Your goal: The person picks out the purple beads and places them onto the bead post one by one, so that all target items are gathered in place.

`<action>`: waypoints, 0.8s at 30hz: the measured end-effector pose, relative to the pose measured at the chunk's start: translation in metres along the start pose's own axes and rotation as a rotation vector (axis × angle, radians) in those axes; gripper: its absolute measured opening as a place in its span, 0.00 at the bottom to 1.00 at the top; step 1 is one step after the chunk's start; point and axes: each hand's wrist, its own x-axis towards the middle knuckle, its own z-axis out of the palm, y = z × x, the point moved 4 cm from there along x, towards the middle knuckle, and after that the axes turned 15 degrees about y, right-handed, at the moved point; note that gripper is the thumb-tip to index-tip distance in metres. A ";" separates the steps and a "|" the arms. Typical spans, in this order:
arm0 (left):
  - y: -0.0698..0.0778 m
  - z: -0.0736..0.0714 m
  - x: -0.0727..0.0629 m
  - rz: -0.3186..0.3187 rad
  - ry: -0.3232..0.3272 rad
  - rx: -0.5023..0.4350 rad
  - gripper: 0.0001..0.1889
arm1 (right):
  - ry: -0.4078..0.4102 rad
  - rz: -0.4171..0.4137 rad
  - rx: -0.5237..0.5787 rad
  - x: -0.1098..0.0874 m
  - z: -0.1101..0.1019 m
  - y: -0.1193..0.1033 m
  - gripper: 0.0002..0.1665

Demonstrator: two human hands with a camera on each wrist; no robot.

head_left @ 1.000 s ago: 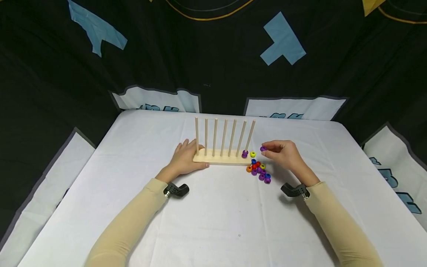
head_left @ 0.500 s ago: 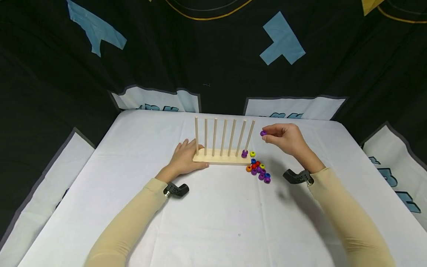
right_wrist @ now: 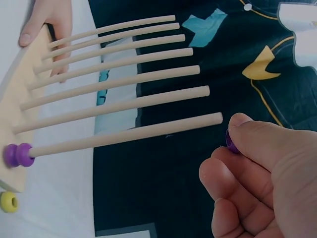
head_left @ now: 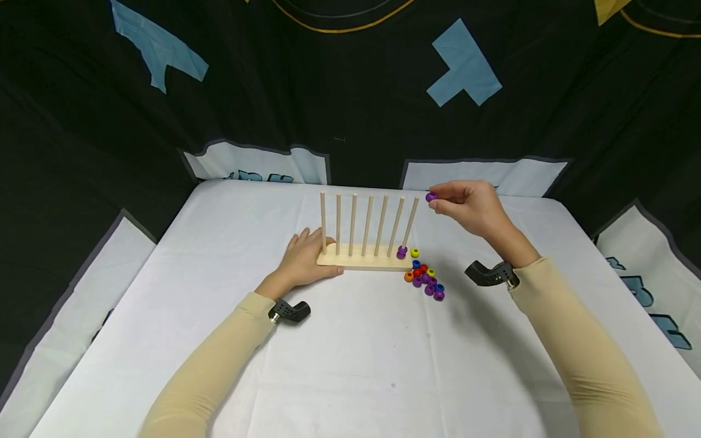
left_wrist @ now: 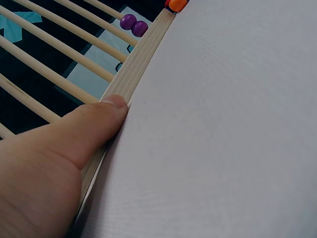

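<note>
My left hand [head_left: 301, 261] grips the left end of a wooden peg board [head_left: 361, 259], its thumb [left_wrist: 111, 109] along the front edge and its fingers behind. Several upright pegs stand in a row on the board. Two purple beads [head_left: 402, 252] are stacked at the foot of the rightmost peg [right_wrist: 133, 135]. Up by that peg's top, my right hand [head_left: 475, 210] pinches another purple bead [head_left: 431, 196] between thumb and fingertips. In the right wrist view this bead [right_wrist: 231, 143] is just off the peg's tip, mostly covered by the thumb.
Loose beads in purple, red, blue [head_left: 416, 264], yellow and orange [head_left: 408, 277] lie in a cluster at the board's right front corner. One yellow bead [head_left: 414, 252] sits beside the board's right end. A white cloth [head_left: 339, 353] covers the table; a dark curtain hangs behind.
My right hand has risen with the pinched purple bead, from low beside the board to the height of the rightmost peg's top. The left hand and board have stayed put.
</note>
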 end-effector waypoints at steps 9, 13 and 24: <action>-0.001 0.001 0.000 0.006 -0.003 0.008 0.40 | -0.006 -0.021 -0.044 0.008 0.001 -0.015 0.19; 0.000 0.001 0.000 0.003 -0.004 0.007 0.41 | -0.018 -0.023 -0.029 0.011 0.003 -0.019 0.19; 0.000 0.001 0.001 0.012 0.004 0.004 0.41 | -0.037 -0.014 -0.006 0.010 0.009 -0.020 0.19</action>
